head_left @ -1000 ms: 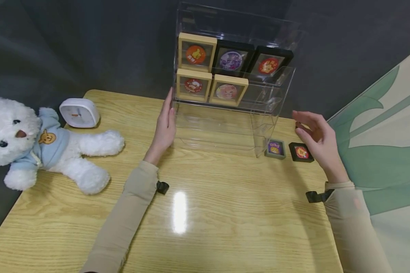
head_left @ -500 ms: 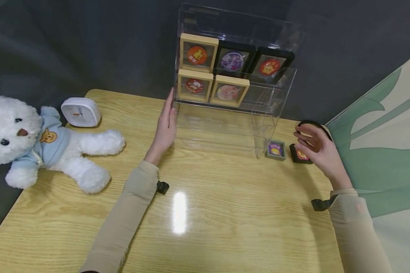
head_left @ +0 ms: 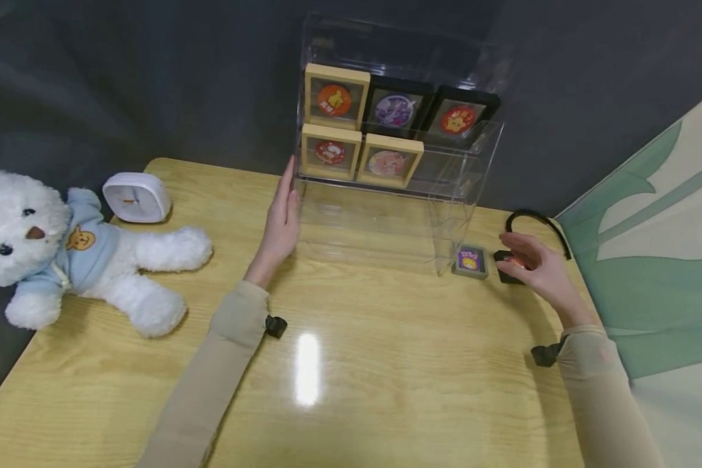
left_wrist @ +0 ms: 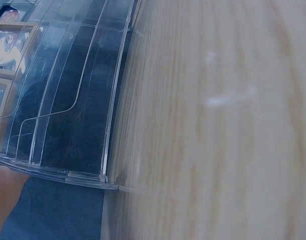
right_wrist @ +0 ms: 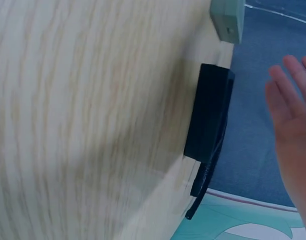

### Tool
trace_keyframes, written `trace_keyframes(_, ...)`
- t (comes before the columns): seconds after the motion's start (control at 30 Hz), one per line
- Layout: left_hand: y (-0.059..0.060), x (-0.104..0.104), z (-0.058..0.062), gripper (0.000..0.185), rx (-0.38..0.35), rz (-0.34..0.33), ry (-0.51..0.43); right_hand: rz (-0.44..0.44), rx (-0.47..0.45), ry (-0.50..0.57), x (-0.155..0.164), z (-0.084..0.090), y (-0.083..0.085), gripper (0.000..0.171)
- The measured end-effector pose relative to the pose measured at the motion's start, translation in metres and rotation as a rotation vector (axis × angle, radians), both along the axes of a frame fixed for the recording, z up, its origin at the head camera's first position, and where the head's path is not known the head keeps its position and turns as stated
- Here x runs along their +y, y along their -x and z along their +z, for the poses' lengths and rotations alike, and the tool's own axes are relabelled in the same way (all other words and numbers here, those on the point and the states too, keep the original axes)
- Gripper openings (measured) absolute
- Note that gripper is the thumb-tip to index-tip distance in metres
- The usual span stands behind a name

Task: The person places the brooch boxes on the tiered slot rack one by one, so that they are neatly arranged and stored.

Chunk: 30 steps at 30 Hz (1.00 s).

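Observation:
A clear acrylic display case (head_left: 386, 214) stands at the back of the wooden table (head_left: 386, 370); its upper two shelves hold several framed badges (head_left: 335, 99). My left hand (head_left: 281, 221) lies flat with straight fingers against the case's left side; the left wrist view shows the case's ribbed wall (left_wrist: 67, 100) and a bit of that hand (left_wrist: 5, 195). My right hand (head_left: 529, 263) hovers with fingers extended over a black framed badge (head_left: 503, 271) lying on the table. In the right wrist view the hand (right_wrist: 293, 120) stays apart from the black frame (right_wrist: 209, 112).
A grey framed badge (head_left: 470, 260) lies between the case and the black frame. A curved black band (head_left: 538, 220) rests behind my right hand near the table's right edge. A white teddy bear (head_left: 64, 253) and a white clock (head_left: 134, 197) occupy the left side.
My right hand has come down and forward from mid-air to just over the black framed badge. My left hand has stayed against the case.

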<state>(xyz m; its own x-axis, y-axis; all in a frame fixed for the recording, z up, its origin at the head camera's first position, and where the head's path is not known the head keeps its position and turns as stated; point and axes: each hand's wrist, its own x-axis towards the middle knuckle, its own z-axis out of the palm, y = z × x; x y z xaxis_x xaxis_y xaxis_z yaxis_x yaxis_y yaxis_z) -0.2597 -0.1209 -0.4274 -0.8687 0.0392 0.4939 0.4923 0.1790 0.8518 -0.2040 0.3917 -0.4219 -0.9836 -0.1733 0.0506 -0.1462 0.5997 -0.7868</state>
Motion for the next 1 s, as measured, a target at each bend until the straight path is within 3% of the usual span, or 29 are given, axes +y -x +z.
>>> trace_keyframes(0.33, -0.002, -0.002, -0.002, 0.057, -0.001, 0.011, 0.005, 0.066, -0.073, -0.158, -0.003, -0.006, 0.011, 0.076)
trace_keyframes(0.6, -0.001, -0.002, -0.003, 0.056, 0.021, 0.007, 0.013, 0.101, -0.018, -0.274, -0.002, -0.016, 0.018, 0.073)
trace_keyframes(1.0, -0.005, 0.0, 0.002, 0.056, -0.003, 0.015, 0.014, 0.178, -0.013, -0.307, -0.007, -0.022, 0.026, 0.088)
